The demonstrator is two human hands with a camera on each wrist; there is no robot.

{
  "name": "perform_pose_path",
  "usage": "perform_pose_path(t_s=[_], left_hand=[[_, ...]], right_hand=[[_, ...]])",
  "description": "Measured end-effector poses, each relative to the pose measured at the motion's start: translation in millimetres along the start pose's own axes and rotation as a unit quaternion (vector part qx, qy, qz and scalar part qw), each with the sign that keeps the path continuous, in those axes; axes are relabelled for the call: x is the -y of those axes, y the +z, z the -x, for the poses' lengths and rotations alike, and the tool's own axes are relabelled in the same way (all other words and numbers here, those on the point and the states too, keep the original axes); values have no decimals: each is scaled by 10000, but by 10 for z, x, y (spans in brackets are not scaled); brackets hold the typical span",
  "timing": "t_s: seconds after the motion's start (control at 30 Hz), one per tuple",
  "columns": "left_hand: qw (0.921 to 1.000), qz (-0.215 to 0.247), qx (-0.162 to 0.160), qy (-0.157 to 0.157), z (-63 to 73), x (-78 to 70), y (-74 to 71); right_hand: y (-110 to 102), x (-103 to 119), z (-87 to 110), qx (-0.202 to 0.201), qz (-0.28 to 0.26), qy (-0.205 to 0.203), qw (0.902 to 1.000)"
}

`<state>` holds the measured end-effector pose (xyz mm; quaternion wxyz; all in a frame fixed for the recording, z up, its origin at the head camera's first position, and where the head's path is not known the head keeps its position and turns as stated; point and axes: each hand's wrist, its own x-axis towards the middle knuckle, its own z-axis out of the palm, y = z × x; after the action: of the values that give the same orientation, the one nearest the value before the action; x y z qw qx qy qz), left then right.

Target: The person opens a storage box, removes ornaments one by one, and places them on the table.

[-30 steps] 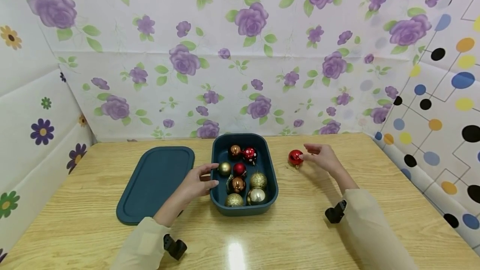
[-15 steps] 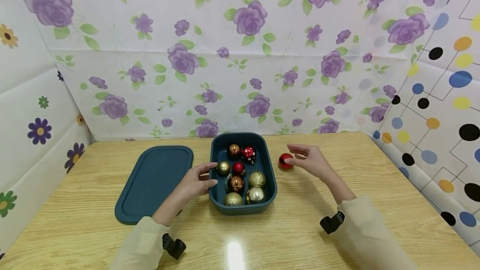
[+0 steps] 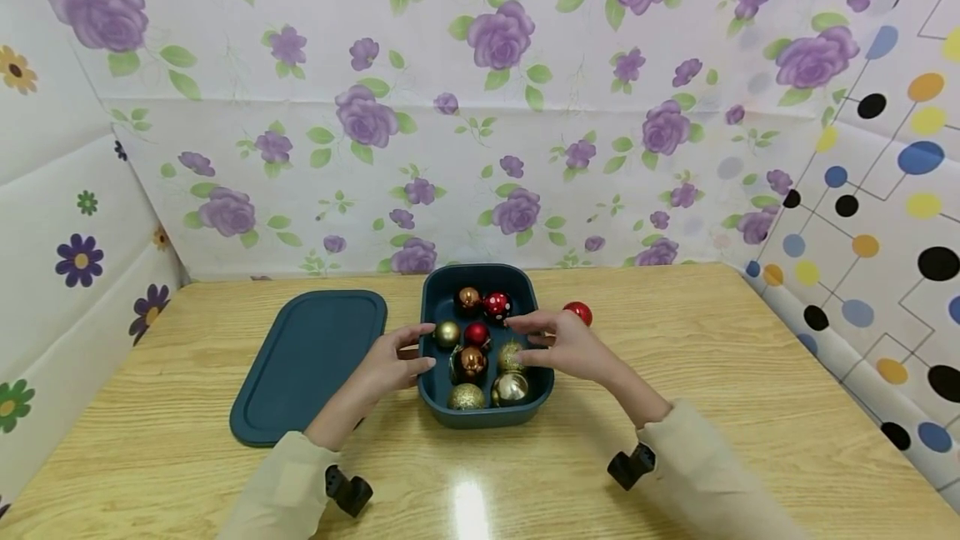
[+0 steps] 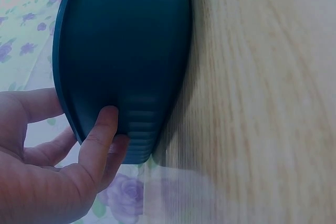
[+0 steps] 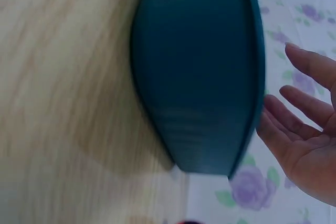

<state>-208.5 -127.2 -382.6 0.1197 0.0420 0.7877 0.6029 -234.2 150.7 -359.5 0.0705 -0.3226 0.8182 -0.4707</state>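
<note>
We've got a wood-grain counter point(image 3: 675, 407) boxed in by floral walls point(image 3: 525, 107), left hand point(image 3: 390, 365) gripping the bin point(image 3: 487, 415), right hand point(image 3: 570, 344) open over it.

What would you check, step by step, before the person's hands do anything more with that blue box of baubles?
1. Left hand steadies the box: ok, thumb on its side wall.
2. Right hand is free: ok, fingers spread beside the rim, holding nothing.
3. Red bauble is inside the box: not ok, it lies on the table behind that hand.
4. Room left in the box: cannot tell, baubles nearly fill it.
5. Lid within reach: ok, flat on the table, left of the box.
</note>
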Motion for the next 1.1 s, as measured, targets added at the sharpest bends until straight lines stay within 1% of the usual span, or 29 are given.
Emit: perform_pose_path(t_s=[0.17,0.3,0.43,0.6,0.83,0.97,1.1], left_hand=[[10000,0,-16,14,-5,9,-1],[10000,-24,-64,15,-17,21,4],[10000,-42,-66,36,-19,22,9],[10000,7,-42,61,-13,14,9],[10000,0,-64,31,-23,21,15],[9999,-45,-97,28,-38,39,19],[9999,14,-129,-19,-38,43,18]], right_hand=[[211,49,-76,399,165,-110,9990],[362,77,-146,754,422,-376,9955],[472,98,-192,1052,939,-607,9882],[551,153,-245,1343,1558,-733,9759],[587,179,-298,1541,1912,-745,9665],[598,169,-312,1552,2006,-775,9642],[605,172,-320,1571,2047,-767,9631]])
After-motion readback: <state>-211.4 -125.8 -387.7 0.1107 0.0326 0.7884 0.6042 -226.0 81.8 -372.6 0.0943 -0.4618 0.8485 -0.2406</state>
